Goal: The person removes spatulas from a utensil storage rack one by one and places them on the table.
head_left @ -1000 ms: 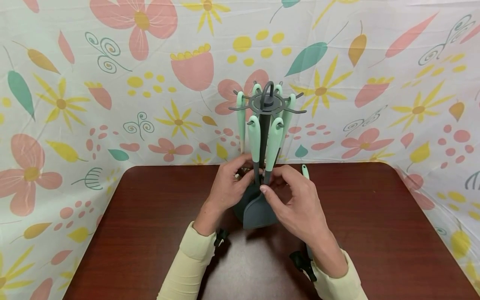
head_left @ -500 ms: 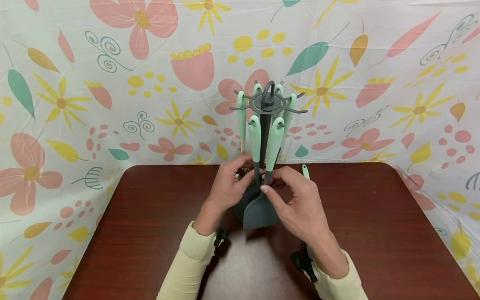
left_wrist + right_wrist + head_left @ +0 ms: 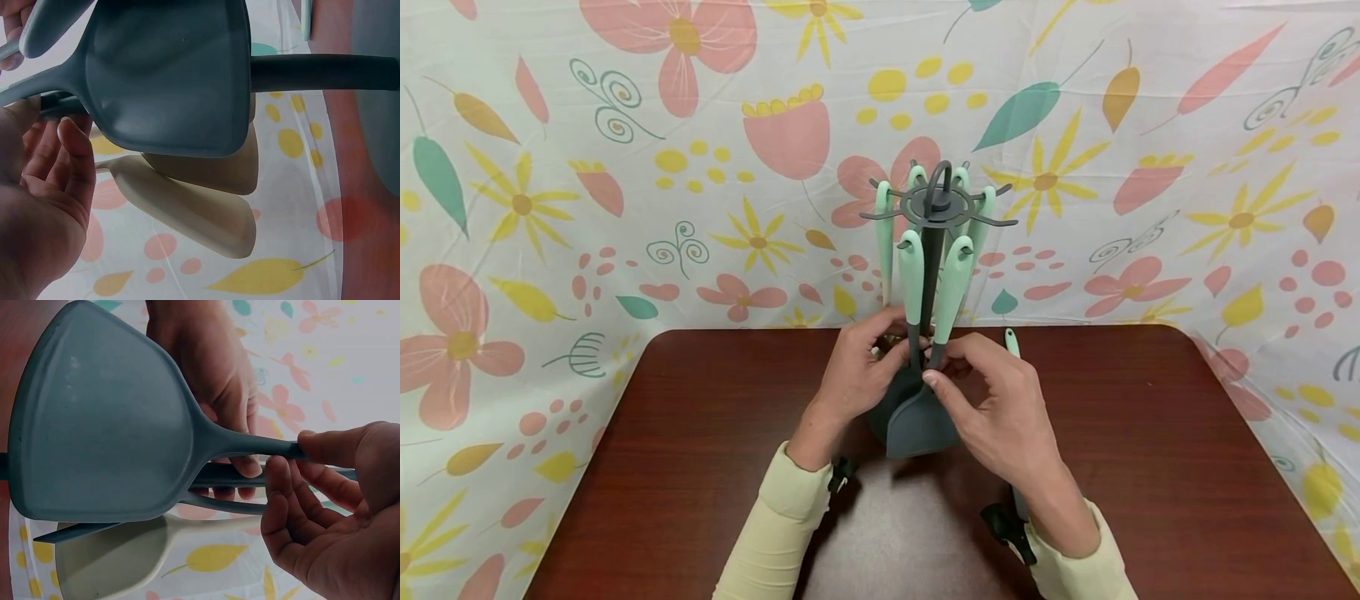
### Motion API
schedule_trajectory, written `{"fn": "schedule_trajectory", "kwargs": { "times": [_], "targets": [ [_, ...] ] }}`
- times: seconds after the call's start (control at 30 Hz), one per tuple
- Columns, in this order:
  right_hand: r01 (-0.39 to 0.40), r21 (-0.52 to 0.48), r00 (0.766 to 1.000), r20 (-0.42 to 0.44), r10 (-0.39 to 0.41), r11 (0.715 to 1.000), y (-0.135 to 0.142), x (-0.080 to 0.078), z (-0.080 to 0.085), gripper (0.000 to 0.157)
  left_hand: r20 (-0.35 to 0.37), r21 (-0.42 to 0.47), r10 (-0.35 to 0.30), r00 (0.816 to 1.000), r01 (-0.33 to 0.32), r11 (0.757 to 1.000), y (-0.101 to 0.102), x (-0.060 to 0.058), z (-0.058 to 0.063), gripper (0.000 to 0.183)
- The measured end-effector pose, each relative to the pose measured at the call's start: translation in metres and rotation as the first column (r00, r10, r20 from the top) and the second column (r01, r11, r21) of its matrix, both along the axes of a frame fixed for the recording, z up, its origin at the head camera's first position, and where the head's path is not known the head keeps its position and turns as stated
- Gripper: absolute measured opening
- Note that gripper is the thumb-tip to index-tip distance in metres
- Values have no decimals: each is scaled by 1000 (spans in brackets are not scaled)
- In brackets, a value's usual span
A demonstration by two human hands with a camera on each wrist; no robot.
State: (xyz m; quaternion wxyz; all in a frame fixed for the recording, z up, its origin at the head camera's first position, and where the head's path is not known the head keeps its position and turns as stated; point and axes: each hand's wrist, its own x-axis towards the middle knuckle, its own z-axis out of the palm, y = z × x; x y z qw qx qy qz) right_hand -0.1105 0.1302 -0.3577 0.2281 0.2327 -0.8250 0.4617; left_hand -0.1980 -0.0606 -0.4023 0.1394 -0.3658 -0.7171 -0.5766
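A dark grey utensil stand [image 3: 936,205] with radiating hooks stands upright, mint-handled utensils hanging around its pole. My left hand [image 3: 857,367] reaches behind the front left utensil; the right wrist view shows its fingers curled around the stand's dark pole [image 3: 228,475]. My right hand [image 3: 1003,408] pinches the neck of a dark grey turner [image 3: 925,423] between thumb and fingers. That turner's mint handle hangs on a front hook, its broad head facing me. Another dark turner [image 3: 169,75] hangs beside it, close to my left hand. The stand's base is mostly hidden.
Beige utensil heads [image 3: 187,209] hang behind the dark ones. A separate mint-handled utensil [image 3: 1011,342] lies on the brown table [image 3: 730,417], partly hidden behind my right forearm. A flowered cloth [image 3: 655,192] rises directly behind the table.
The turner's mint handle has tilted very slightly to the right at its top. Both hands keep their places and holds; the head view has shifted a little.
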Motion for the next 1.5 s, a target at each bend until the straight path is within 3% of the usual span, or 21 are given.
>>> {"fn": "schedule_trajectory", "kwargs": {
  "times": [1.5],
  "targets": [
    [21,23,1000,-1,-21,1000,13,10,10,22,2,-10,3,1000,-3,1000,0,-1,-2,21]
  ]
}}
